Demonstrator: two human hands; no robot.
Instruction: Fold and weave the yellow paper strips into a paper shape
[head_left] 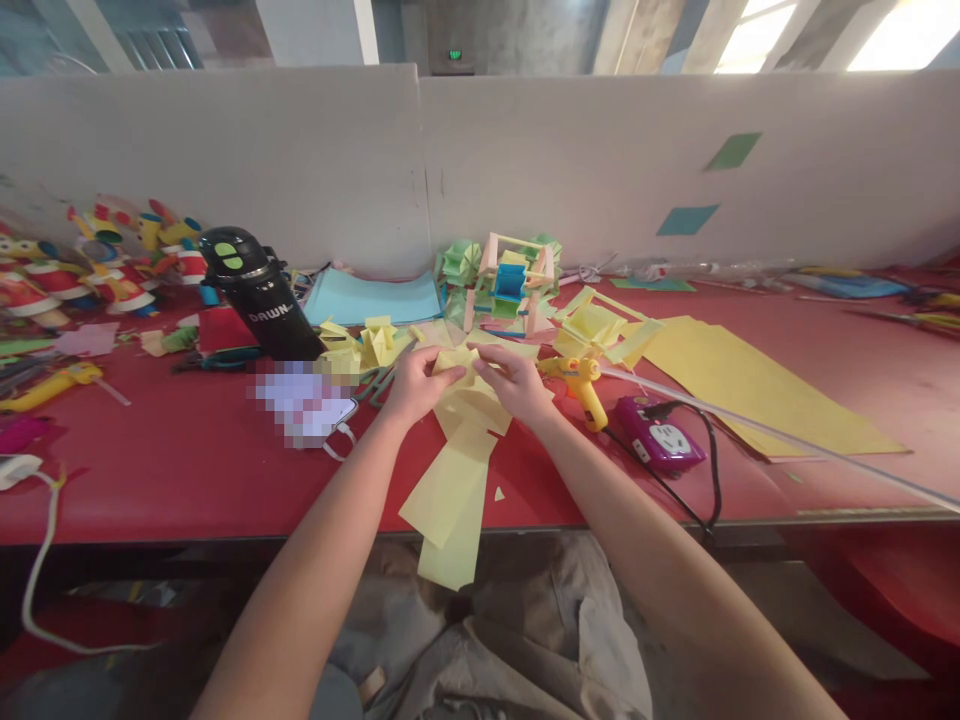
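Between your fingers, the yellow paper strip (pixel 459 440) is pinched at its folded top by your left hand (pixel 415 384) and right hand (pixel 516 382). Its loose ends hang below your fingers, over the red surface (pixel 187 450) edge.

The black bottle (pixel 259 295) reads "DAWN" — white letters (partly cut off).

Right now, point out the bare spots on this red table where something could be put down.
Bare red table lies at the near edge, between the white cable and the left hand. More is bare on the right, beyond the yellow sheet. The middle is crowded: glue gun, purple socket, black bottle, paper pieces.
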